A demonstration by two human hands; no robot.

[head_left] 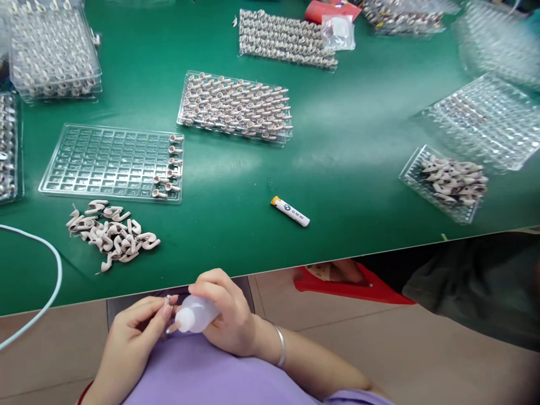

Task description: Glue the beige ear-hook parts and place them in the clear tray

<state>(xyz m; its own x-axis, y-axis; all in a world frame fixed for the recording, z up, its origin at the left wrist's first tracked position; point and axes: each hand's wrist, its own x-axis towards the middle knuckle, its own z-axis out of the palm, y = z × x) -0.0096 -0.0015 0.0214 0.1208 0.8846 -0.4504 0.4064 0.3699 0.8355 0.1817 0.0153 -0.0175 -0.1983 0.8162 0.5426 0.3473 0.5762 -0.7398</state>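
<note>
Below the table's front edge, my right hand [230, 312] is wrapped round a translucent white squeeze bottle [198, 313], its nozzle end pointing left toward my other hand. My left hand [137, 332] pinches a small pale earbud shell [167, 301], mostly covered by the fingers, close to the bottle's tip. On the table ahead lies a loose pile of beige earbud shells [113, 236]. Behind the pile, a clear plastic tray [97, 160] has several shells in its right-hand columns; its other visible pockets hold nothing.
A filled tray of shells [236, 107] lies farther back, with another filled tray [282, 39] beyond it. A white lighter [290, 211] rests mid-table. Stacked trays [53, 50] stand back left. To the right, a small tray [415, 169] bears heaped shells. A pale cable [57, 270] curves at left.
</note>
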